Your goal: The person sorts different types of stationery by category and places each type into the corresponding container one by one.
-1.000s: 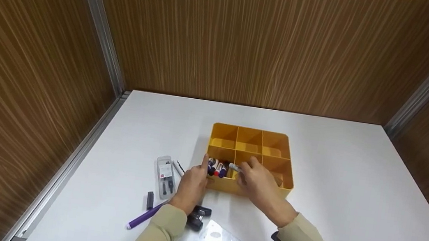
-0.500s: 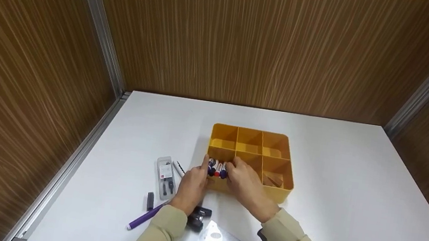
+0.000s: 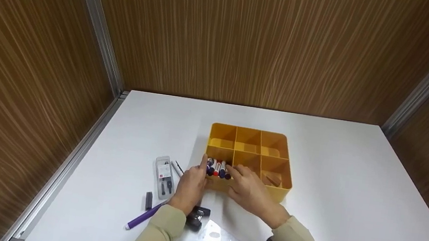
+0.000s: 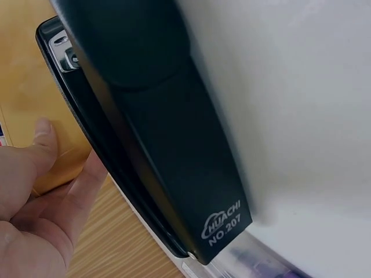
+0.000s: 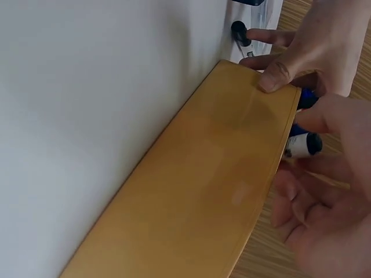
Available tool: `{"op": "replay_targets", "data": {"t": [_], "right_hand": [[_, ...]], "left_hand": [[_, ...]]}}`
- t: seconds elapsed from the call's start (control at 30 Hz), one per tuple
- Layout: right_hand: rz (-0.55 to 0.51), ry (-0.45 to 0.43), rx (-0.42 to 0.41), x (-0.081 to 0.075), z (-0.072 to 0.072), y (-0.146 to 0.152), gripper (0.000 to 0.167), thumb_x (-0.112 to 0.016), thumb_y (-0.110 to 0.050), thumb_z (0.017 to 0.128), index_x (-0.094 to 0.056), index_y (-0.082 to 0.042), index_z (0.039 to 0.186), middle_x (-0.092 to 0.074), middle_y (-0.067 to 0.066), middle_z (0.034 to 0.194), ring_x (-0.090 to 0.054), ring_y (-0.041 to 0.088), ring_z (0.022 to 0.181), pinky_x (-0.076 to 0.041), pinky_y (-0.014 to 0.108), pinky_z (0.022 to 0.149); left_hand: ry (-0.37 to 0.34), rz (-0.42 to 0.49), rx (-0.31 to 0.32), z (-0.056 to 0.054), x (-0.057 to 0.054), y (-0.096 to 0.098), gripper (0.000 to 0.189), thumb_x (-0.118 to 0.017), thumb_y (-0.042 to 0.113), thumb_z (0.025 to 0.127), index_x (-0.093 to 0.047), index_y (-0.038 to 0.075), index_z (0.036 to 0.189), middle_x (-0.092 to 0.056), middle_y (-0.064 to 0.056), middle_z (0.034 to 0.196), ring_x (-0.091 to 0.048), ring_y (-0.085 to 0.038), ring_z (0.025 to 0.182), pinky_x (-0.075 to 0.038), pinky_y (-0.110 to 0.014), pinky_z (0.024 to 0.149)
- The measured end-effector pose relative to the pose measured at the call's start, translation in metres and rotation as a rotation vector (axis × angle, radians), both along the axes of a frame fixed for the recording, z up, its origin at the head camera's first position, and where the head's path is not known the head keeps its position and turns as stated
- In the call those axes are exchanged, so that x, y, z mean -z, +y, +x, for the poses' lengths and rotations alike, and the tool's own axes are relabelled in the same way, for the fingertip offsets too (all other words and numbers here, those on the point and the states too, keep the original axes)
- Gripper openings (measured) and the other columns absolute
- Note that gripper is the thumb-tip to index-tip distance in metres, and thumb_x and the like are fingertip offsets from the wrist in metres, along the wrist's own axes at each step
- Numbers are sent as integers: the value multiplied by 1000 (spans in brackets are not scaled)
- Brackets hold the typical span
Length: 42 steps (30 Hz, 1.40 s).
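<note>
A yellow organizer box with several compartments stands on the white table. Several markers, with white barrels and dark or red ends, lie side by side in its front left compartment. My left hand grips the front left corner: its thumb presses the front wall and the other fingers go round the side. At the right end of the marker row, my right hand reaches over the front rim, its index finger stretched to the markers. One marker pokes past the rim beside the right thumb in the right wrist view.
A black stapler lies just below my left hand. Left of it are a clear plastic case, a dark block and a purple marker. A transparent set square lies in front of the box, and a brown piece sits in its front right compartment.
My right hand has brought a marker leftward into the front left compartment, let go of it and drawn back slightly. The left hand has stayed at the corner.
</note>
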State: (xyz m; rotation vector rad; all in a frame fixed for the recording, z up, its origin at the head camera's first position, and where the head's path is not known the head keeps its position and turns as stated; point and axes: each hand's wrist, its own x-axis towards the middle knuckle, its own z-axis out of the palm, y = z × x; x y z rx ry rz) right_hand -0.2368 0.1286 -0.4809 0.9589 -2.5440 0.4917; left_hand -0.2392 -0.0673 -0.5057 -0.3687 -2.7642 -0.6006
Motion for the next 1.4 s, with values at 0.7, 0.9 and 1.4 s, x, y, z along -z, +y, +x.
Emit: {"op": "replay_targets", "data": {"t": [0.7,0.9,1.4], "right_hand": [[-350,-260,409,27,-4,102,57,-55,-15,101,-34,19,141,-43,41,135,-46,54,125,-39,62,106],[-383,-297,412,39,1,99,59,-49,-12,103,-23,20,146,-39,43,142,-40,56,132,-35,63,109],[-369,-439,374,50,-3,99,72,-48,-30,104,-10,3,156,-28,32,156,-40,54,135,-33,63,111]], "left_hand": [[-9,51,31,-1,2,-3,78,-72,3,85,-30,-6,151,-71,-19,83,-70,-30,73,-59,-37,70],[-57,66,48,-1,1,-2,81,-71,4,87,-25,-4,153,-71,-19,88,-71,-30,79,-60,-37,76],[-308,195,93,-3,-16,-27,95,-74,23,87,-13,7,159,-54,-28,135,-58,-40,121,-48,-46,105]]}}
